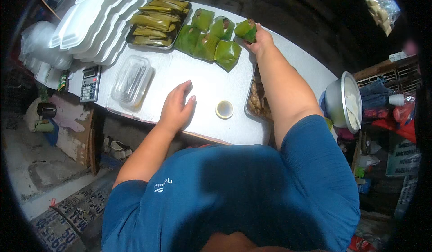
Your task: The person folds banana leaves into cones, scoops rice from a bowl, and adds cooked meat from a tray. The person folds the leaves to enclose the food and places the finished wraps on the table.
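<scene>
My right hand [260,40] is closed around the right side of a banana-leaf packet [245,30] at the table's far edge; some filling shows at its top. Just left of it, several more green leaf packets [227,54] sit close together on the white table [168,64]. My left hand [178,106] rests palm down near the front edge, fingers apart, holding nothing. Between my arms stands a small round cup of dark liquid [224,109]. Partly hidden under my right forearm is a metal tray of brown food [256,98].
A tray of long leaf-wrapped rolls [157,20], stacked white foam boxes [98,22], a clear plastic container [131,79] and a calculator [90,84] occupy the left. At the right edge stands a metal pot [342,101] with white contents and a spoon.
</scene>
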`<action>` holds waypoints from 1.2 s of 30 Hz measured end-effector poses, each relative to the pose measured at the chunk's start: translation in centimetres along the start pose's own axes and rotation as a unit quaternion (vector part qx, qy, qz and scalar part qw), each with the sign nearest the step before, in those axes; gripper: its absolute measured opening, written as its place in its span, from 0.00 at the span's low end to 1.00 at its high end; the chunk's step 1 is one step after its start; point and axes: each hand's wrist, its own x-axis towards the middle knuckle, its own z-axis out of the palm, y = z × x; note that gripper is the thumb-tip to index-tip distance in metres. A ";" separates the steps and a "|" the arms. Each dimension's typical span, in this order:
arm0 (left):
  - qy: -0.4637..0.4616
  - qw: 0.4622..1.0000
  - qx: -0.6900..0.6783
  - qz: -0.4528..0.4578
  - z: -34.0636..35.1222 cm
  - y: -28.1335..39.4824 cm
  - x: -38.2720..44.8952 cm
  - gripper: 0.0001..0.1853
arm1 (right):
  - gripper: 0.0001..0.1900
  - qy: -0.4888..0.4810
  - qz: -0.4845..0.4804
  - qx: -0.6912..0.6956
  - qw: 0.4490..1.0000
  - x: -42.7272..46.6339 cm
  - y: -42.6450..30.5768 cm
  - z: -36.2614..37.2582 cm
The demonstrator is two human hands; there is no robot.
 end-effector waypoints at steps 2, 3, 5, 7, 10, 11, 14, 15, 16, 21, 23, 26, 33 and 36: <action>-0.013 1.000 0.008 0.008 -0.2 -0.4 0.1 0.26 | 0.21 -0.007 0.010 0.032 0.999 1.2 0.8 0.0; -0.020 1.000 0.011 0.012 -0.3 -0.3 0.2 0.26 | 0.21 0.002 0.011 0.025 1.000 1.8 1.1 -0.1; -0.028 0.999 0.034 0.004 -0.4 0.3 0.2 0.26 | 0.21 0.023 0.011 0.011 1.000 2.8 1.6 -0.7; -0.029 0.999 0.041 -0.003 -0.6 0.4 0.1 0.26 | 0.21 0.028 0.022 0.020 0.999 2.5 1.2 -0.4; -0.030 0.998 0.047 0.010 -0.5 0.7 0.3 0.26 | 0.20 -0.016 0.036 0.068 0.997 1.6 0.1 -1.0; -0.026 0.998 0.059 0.023 -0.4 0.8 0.3 0.26 | 0.20 -0.031 0.039 0.087 0.995 1.2 -0.2 -1.2; -0.017 0.996 0.074 0.043 -0.2 0.1 0.3 0.25 | 0.19 -0.080 0.025 0.103 0.991 -1.3 -1.3 -1.9; -0.017 0.997 0.064 0.036 0.0 -0.3 0.2 0.25 | 0.19 -0.097 0.017 0.101 0.990 -2.8 -1.7 -2.2; -0.019 0.998 0.054 0.029 0.1 -0.4 0.2 0.25 | 0.19 -0.119 0.022 0.077 0.990 -4.3 -2.0 -2.9; -0.013 0.999 -0.017 -0.047 0.8 -0.4 0.5 0.27 | 0.18 -0.204 0.063 0.020 0.977 -13.1 -3.0 -7.8; -0.041 0.996 0.075 0.021 1.2 3.5 1.2 0.31 | 0.20 -0.229 0.086 0.045 0.969 -15.1 -2.6 -11.1; -0.116 0.990 0.007 0.077 3.8 11.1 1.1 0.33 | 0.22 -0.263 0.114 0.054 0.956 -19.4 -1.9 -15.8; -0.362 0.922 -0.116 0.073 14.8 18.8 -2.3 0.38 | 0.23 -0.290 0.134 0.088 0.944 -26.2 1.1 -28.7; -0.381 0.916 -0.086 0.094 19.2 20.1 -4.5 0.37 | 0.24 -0.250 0.138 0.092 0.954 -28.2 1.1 -34.1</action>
